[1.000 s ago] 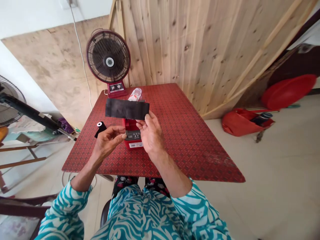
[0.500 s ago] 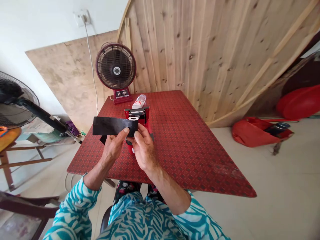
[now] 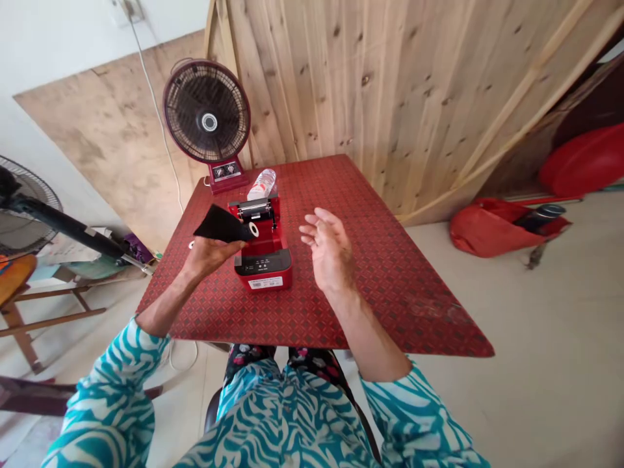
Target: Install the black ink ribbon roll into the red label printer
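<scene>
My left hand is closed on a roll of black ribbon, fingers and thumb beneath it. The roll's white core end faces right, and a wide loose length of ribbon spreads left. Just behind and right of it stands a red and black label printer with its lid raised and its red inside partly showing. My right hand is in the air over the table, to the right of the printer. Its fingers are apart, slightly curled, and hold nothing.
The printer stands on a table with a red patterned cover. Behind it lies a clear plastic bottle, near a dark red table fan. A standing fan is at the left. On the floor at right sits a red bag.
My right hand has let go of the ribbon roll and moved right. My left hand has moved left with the roll and tilted it, leaving more of the printer in view.
</scene>
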A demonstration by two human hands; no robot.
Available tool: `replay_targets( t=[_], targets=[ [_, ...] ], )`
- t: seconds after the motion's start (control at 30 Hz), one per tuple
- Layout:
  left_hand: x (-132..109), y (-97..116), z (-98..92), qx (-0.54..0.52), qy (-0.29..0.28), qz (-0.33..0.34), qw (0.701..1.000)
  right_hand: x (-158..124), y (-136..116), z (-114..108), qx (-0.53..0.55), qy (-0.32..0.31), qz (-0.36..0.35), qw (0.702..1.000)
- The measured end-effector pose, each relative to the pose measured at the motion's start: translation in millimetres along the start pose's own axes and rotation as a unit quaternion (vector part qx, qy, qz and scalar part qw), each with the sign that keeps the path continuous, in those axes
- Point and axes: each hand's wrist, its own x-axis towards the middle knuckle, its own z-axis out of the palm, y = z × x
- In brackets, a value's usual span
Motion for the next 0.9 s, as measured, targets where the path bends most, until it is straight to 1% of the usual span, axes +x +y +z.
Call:
replay_targets(
  t=[0.1, 0.17, 0.2, 0.27, 0.33, 0.43, 0.57, 0.67, 0.73, 0.8, 0.87, 0.9],
  targets=[
    [16.4, -11.6, 11.3, 0.074, -0.118, 0.021, 0.990, 8.8, 15.9, -12.9, -0.022, 0.033, 0.001, 0.999],
    [24.9, -16.5, 20.2, 0.117, -0.169, 0.030, 0.978, 10.7, 27.3, -18.7, -0.032, 0.054, 0.005, 0.998],
    [28.3, -18.3, 24.1, 0.139, -0.181, 0.025, 0.973, 11.3, 32.0, -21.2, -0.035, 0.062, 0.008, 0.997],
    [33.2, -21.7, 29.6, 0.172, -0.188, 0.005, 0.967, 11.9, 38.4, -25.1, -0.036, 0.072, 0.012, 0.997],
    [36.6, -24.3, 31.7, 0.184, -0.199, -0.011, 0.962, 12.2, 41.0, -27.1, -0.031, 0.076, 0.015, 0.997],
    [41.7, -24.7, 30.3, 0.193, -0.234, -0.010, 0.953, 11.8, 40.6, -26.9, -0.020, 0.075, 0.016, 0.997],
    [48.6, -16.8, 26.6, 0.212, -0.270, -0.005, 0.939, 11.0, 38.7, -26.6, -0.014, 0.069, 0.024, 0.997],
    [47.9, -6.5, 24.5, 0.236, -0.280, 0.025, 0.930, 10.7, 38.0, -27.6, -0.007, 0.071, 0.026, 0.997],
    [44.0, 1.3, 24.1, 0.294, -0.279, 0.066, 0.912, 10.5, 38.0, -27.8, -0.008, 0.065, 0.029, 0.997],
    [39.6, 8.5, 25.6, 0.369, -0.278, 0.105, 0.881, 10.1, 38.2, -27.1, -0.010, 0.058, 0.034, 0.998],
    [37.4, 13.1, 29.8, 0.426, -0.281, 0.123, 0.851, 9.5, 38.4, -26.3, -0.008, 0.055, 0.036, 0.998],
    [37.8, 13.8, 32.9, 0.444, -0.285, 0.120, 0.841, 9.3, 38.5, -26.2, -0.007, 0.055, 0.037, 0.998]
  ],
)
